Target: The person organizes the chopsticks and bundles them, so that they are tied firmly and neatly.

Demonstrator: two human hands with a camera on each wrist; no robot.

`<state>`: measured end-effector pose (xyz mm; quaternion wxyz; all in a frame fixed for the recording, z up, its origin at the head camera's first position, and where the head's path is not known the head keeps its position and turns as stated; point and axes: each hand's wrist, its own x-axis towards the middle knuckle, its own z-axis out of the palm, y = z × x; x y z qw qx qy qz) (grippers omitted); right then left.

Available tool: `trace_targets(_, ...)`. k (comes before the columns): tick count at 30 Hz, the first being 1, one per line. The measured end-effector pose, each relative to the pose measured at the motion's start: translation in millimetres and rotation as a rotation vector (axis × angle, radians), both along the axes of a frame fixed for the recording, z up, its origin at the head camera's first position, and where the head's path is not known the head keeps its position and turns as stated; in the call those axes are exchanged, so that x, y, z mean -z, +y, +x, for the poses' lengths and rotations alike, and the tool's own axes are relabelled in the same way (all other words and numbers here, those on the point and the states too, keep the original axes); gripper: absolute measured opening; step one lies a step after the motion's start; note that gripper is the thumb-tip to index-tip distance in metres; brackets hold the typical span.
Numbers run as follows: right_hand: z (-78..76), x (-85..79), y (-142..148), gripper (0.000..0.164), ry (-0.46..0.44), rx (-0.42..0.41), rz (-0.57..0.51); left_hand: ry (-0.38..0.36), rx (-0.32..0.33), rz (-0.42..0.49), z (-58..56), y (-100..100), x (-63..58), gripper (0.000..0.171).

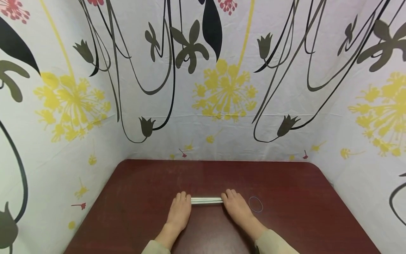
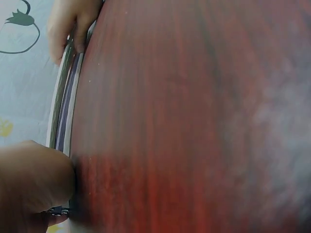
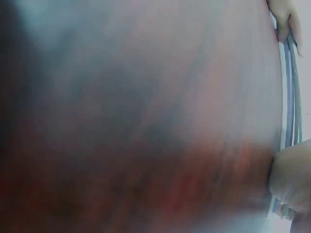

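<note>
Between both hands lies a bundle of slim, pale, straight sticks, close over the tabletop in the head view. My left hand grips its left end, and my right hand holds the right end with fingers curled over it. From the left wrist, the sticks show white edges with darker grey-purple bands between them. The right wrist view has the same sticks along its right side. Their ends are hidden under the hands; the exact kind of stick cannot be told. A thin bluish loop, like a rubber band, lies just right of my right hand.
A dark red-brown wooden table with rounded far corners spreads under the hands. Behind it and at both sides hangs white cloth printed with flowers and stems. Light green sleeves cover the forearms.
</note>
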<state>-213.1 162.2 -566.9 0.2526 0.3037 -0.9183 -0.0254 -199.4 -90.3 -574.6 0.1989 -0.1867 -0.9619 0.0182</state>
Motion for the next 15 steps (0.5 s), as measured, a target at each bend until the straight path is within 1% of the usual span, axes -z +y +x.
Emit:
trace_targets(6, -1.2, -1.5, -2.2, 0.012, -0.044, 0.032, 0.047, -0.031, 0.023, 0.018, 0.3, 0.2, -3.7, 0.022)
trace_targets(9, -2.7, -1.0, -2.9, 0.008, -0.04, 0.036, 0.061, -0.045, 0.032, 0.046, 0.9, 0.1, -5.3, 0.02)
trace_targets(12, -2.7, -1.2, -3.5, 0.007, -0.028, 0.029, 0.066, -0.048, 0.038, 0.058, 1.5, -0.5, -5.6, 0.017)
trace_targets(15, -1.8, -2.1, -4.4, 0.008, -0.017, 0.025, 0.056, -0.039, 0.034, 0.044, 1.5, -0.9, -6.7, 0.015)
